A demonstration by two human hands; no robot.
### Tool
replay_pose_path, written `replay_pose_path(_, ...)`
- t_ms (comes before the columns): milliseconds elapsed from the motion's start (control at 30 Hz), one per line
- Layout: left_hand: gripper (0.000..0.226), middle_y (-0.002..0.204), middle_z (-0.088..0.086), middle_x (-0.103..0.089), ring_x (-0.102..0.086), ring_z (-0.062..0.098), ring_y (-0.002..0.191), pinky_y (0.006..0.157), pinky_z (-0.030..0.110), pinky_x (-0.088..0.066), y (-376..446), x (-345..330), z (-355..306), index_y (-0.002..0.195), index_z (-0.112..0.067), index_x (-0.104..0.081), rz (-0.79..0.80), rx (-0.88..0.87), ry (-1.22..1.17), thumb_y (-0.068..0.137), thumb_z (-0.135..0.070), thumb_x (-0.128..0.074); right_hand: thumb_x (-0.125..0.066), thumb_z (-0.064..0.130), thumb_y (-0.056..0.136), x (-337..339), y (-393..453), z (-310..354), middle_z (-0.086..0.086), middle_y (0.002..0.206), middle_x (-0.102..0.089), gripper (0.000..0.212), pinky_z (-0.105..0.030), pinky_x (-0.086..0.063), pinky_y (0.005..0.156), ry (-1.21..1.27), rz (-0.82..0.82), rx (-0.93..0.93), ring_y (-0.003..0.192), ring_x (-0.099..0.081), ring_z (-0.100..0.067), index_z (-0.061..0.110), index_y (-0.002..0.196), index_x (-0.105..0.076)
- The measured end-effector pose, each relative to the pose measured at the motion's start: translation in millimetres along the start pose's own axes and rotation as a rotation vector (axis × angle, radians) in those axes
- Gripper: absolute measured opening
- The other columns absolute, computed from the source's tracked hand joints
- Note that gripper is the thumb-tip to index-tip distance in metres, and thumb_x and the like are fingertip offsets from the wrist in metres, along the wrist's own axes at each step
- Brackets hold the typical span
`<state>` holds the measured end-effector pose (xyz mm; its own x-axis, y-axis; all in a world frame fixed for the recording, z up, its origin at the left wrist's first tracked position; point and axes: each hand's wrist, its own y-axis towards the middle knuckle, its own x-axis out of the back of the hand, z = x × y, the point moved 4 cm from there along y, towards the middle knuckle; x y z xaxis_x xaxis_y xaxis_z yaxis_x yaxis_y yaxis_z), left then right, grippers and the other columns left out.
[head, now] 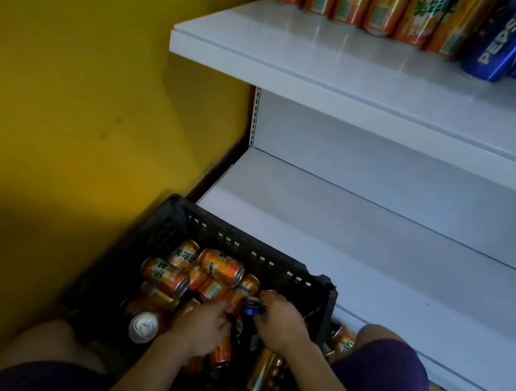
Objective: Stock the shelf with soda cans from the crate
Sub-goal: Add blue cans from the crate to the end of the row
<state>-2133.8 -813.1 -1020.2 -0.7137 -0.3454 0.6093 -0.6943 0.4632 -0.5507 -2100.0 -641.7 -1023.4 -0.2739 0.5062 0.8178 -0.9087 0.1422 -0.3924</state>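
Inside black crate (277,269): loose orange cans (220,266). Right hand (281,322), fingers curled round one blue can (250,317); left hand (201,326) among orange cans, grip unclear. Upper shelf (328,59): orange and blue cans upright.

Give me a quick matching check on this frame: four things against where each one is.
Things:
1. blue can
2. Pepsi cans
3. black crate
4. silver-topped can

Places:
A. upper shelf, right of the orange cans
B. on the floor by the yellow wall
C. upright at the crate's left
D. in the right hand, inside the crate

Pairs: 1-D, 2-A, 3-B, 4-C
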Motion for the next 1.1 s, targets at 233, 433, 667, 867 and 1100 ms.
replay_pose_path(233,0.056,0.150,0.001,-0.041,-0.045,0.021,0.136,0.109,0.028,-0.039,-0.2,-31.5,33.0,0.152,-0.034,-0.034,-0.080,0.064,-0.134,0.100,-0.036,-0.055,-0.058,0.048,0.092,-70.5,27.7,-8.5,-0.011,0.145,-0.041,0.065,-0.044,-0.046,0.102,-0.121,0.124,-0.099,0.128,-0.045,-0.032,0.023,0.145,-0.031)
replay_pose_path(433,0.053,0.142,0.003,-0.050,-0.053,0.022,0.127,0.104,0.032,-0.045,5.1,-33.5,38.5,0.148,-0.031,-0.039,-0.138,0.052,-0.103,0.098,-0.037,-0.056,-0.069,0.041,0.083,-82.7,28.1,-8.4,-0.005,0.130,-0.057,0.052,-0.034,-0.051,0.089,-0.055,0.100,-0.070,0.113,-0.060,-0.025,0.020,0.126,-0.046)
replay_pose_path(667,0.083,0.150,-0.014,-0.044,-0.044,0.009,0.136,0.113,0.035,-0.040,9.1,-26.4,11.2,0.149,-0.042,-0.031,-0.061,-0.083,-0.294,0.081,-0.035,-0.078,-0.076,0.051,0.066,-10.5,-12.8,1.3,0.012,0.100,-0.062,0.065,-0.027,-0.058,0.075,0.292,-0.200,-0.056,0.086,-0.064,-0.007,0.036,0.113,-0.035)
replay_pose_path(867,0.055,0.103,-0.019,-0.071,-0.067,-0.004,0.093,0.084,0.031,-0.058,5.6,21.1,-69.9,0.115,-0.043,-0.056,-0.291,-0.264,-0.471,0.067,-0.048,-0.082,-0.075,0.058,0.074,80.4,-38.9,20.3,0.023,0.107,-0.065,0.059,-0.010,-0.047,0.082,0.578,-0.463,0.083,0.099,-0.062,0.007,0.042,0.123,-0.046)
replay_pose_path(1100,0.040,0.093,-0.013,-0.072,-0.068,0.001,0.086,0.072,0.019,-0.051,-16.1,77.6,-158.7,0.108,-0.030,-0.056,-0.345,-0.486,-0.651,0.090,-0.063,-0.043,-0.065,0.042,0.091,177.4,-58.2,41.2,0.012,0.114,-0.071,0.039,-0.031,-0.051,0.093,0.864,-0.383,0.187,0.105,-0.066,-0.006,0.037,0.129,-0.057)
